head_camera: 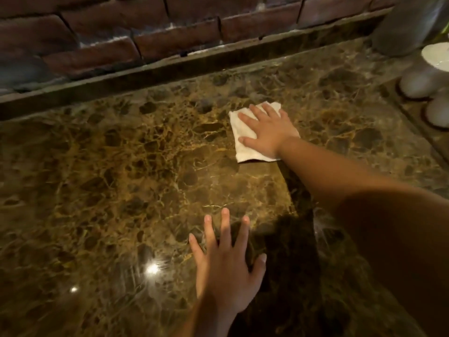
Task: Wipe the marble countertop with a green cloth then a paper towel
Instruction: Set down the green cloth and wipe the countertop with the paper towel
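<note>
The brown, gold-veined marble countertop (116, 171) fills the view and shines with light glare. A folded white paper towel (243, 147) lies flat on it right of centre. My right hand (266, 131) presses down on the towel with fingers spread, pointing left and away. My left hand (227, 261) rests palm-down on the bare marble near the front, fingers apart and empty. No green cloth is in view.
A raised marble ledge (170, 66) and a red brick wall (109, 32) run along the back. White rounded ceramic pieces (422, 79) stand on a tray at the right edge, with a grey metal container (401, 23) behind them.
</note>
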